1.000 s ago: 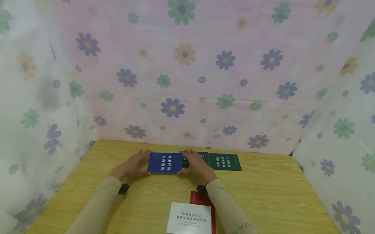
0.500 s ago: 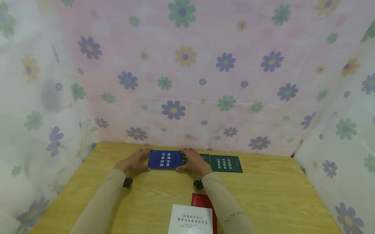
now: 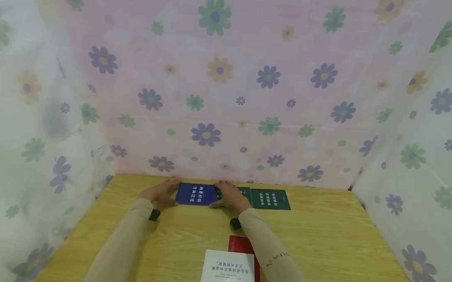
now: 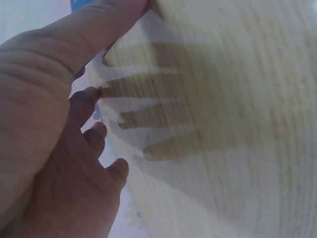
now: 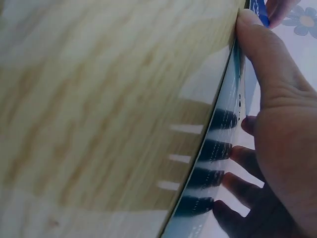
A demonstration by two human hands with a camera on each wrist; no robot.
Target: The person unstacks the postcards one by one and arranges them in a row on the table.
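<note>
Blue booklet [image 3: 196,194] lies on the table [image 3: 338,240], its ends gripped by left hand [image 3: 159,194] and right hand [image 3: 230,196].

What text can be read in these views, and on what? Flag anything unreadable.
Blue card: "向更好的方向迈进"
Right green card: white characters, too small and blurred to read.
Middle green card: partly covered by the right hand, unreadable.
White card: upside-down print, too blurred to read reliably.
Red card: tiny print, unreadable.
Right sleeve: a few dark letters, unclear.
</note>
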